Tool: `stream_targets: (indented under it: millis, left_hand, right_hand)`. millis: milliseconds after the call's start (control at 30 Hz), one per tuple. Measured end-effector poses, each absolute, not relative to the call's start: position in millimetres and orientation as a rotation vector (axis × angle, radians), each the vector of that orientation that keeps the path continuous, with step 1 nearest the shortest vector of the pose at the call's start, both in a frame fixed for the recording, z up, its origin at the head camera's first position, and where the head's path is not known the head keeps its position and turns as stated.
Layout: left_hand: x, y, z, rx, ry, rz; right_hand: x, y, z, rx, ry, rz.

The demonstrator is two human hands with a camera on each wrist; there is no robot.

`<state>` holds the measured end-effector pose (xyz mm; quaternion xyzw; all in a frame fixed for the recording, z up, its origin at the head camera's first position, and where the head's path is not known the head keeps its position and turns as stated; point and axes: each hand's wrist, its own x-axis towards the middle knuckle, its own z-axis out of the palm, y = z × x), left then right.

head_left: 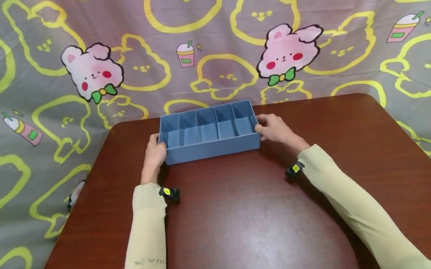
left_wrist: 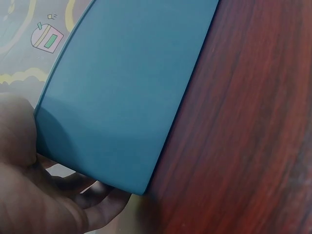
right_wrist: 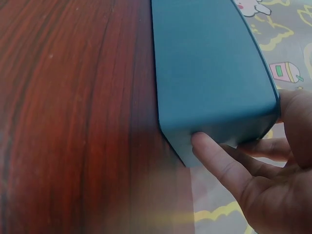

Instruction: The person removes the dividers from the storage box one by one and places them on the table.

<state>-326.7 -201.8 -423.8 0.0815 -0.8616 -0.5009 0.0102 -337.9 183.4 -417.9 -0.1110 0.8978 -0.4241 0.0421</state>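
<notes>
A blue storage box with several upright compartments in a row sits near the far edge of the table, its long side facing me. Nothing shows inside the compartments. At its left end, my left hand grips the box, thumb by the top rim and fingers against the end wall. The right hand holds the opposite end the same way. In the left wrist view, the fingers reach low along the end of the box. From the right wrist, one finger presses flat on the end wall near the front corner.
The brown wooden table has rounded corners and a glossy patch in front of the box. Close behind its far edge hangs a grey and pink curtain with cartoon prints. A small dark camera is strapped at the left wrist, another at the right.
</notes>
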Motion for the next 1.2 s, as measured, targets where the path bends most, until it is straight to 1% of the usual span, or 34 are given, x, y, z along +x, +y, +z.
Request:
stream_targets:
  millis: [367, 567, 1200]
  left_hand:
    - [-329.4, -198.0, -426.6, 0.254, -2.698, -1.573]
    - [-330.5, -195.9, -427.4, 0.248, -2.720, -1.572]
    - [-332.9, -196.5, -424.3, 0.232, -2.699, -1.585]
  right_hand:
    - [-336.0, 189.4, -421.4, -0.369, 2.775, -1.289]
    - [-336.3, 191.0, -423.6, -0.338, 2.769, -1.271]
    - [-339.7, 190.4, -416.8, -0.364, 2.777, -1.238]
